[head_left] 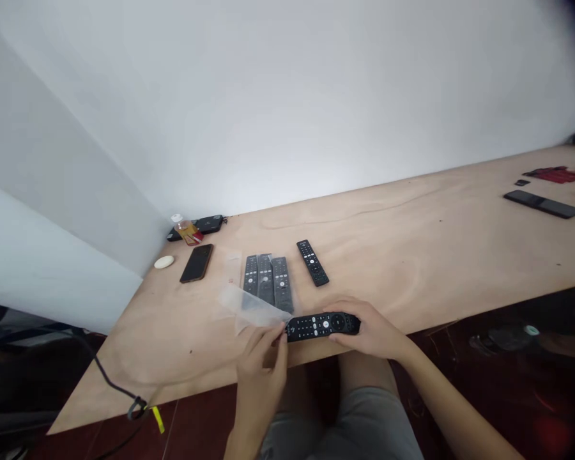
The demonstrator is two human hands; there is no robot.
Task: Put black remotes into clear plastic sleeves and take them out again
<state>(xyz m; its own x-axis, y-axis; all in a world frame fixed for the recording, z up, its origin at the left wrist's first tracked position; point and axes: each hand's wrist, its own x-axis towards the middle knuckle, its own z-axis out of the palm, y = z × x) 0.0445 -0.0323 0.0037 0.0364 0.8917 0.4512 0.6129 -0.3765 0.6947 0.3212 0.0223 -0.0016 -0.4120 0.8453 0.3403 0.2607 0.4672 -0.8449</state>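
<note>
A black remote control (311, 326) lies sideways above the table's front edge. Its right end is wrapped by the fingers of my right hand (364, 327). At its left end, a frosted plastic sleeve (259, 310) trails off to the left, and my left hand (264, 358) is closed in a pinch where sleeve and remote meet. Just behind the sleeve, three remotes in clear plastic (266, 281) lie side by side. One bare black remote (312, 262) rests further back, slightly tilted to the right.
On the wooden table (388, 236) are a phone (197, 263), a white round object (163, 262), a bottle (188, 230) and black boxes (208, 224) at the left. Far right are a dark slab-like device (544, 204), red items (553, 174) and another person's hand. A white wall stands behind.
</note>
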